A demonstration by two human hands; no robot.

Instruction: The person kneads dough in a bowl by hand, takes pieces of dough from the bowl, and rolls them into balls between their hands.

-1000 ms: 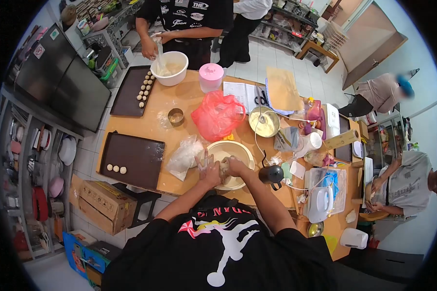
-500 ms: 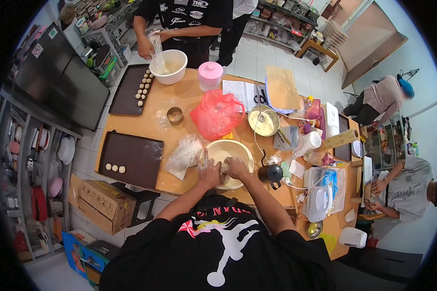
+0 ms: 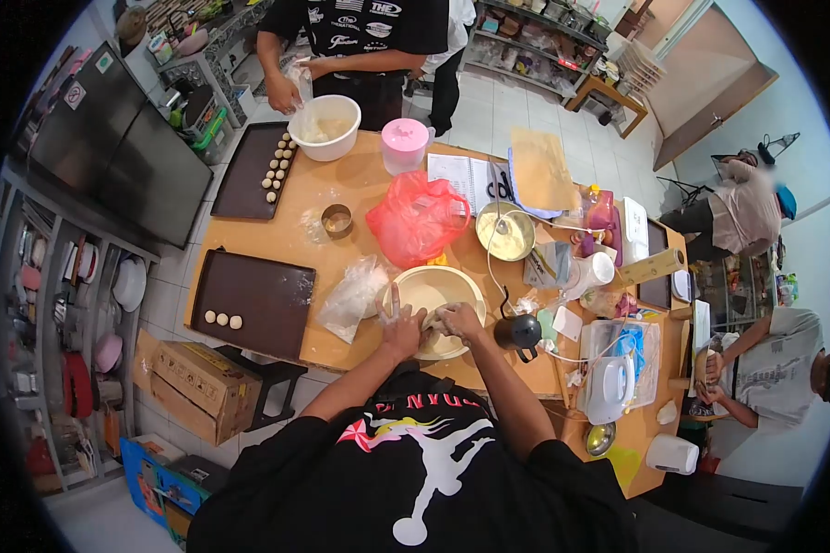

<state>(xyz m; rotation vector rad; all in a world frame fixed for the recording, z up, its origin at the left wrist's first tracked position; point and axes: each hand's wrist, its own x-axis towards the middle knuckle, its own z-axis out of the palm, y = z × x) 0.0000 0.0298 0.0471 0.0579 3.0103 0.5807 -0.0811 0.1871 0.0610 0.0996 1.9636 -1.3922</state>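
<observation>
A cream-coloured bowl (image 3: 461, 288) stands at the table edge right in front of me. My left hand (image 3: 401, 332) is over its left rim, floury, with the fingers spread and one pointing up. Over the bowl, my right hand (image 3: 461, 321) has its fingers curled around a piece of dough (image 3: 432, 323), which lies between the two hands and is partly hidden by them. Left of the bowl lies a clear plastic bag (image 3: 352, 300) with something whitish in it. Three dough balls (image 3: 222, 320) sit on the near dark tray (image 3: 258, 293).
A red plastic bag (image 3: 417, 217) lies behind the bowl, a black kettle (image 3: 518, 332) to its right. A metal bowl (image 3: 507, 230), a ring cutter (image 3: 337, 221) and another tray (image 3: 240, 180) with several dough balls are farther off. Across the table a person handles a white bowl (image 3: 325, 129).
My right hand has turned slightly over the bowl, still with the dough. My left hand stays nearly in place. The whole view has shifted slightly.
</observation>
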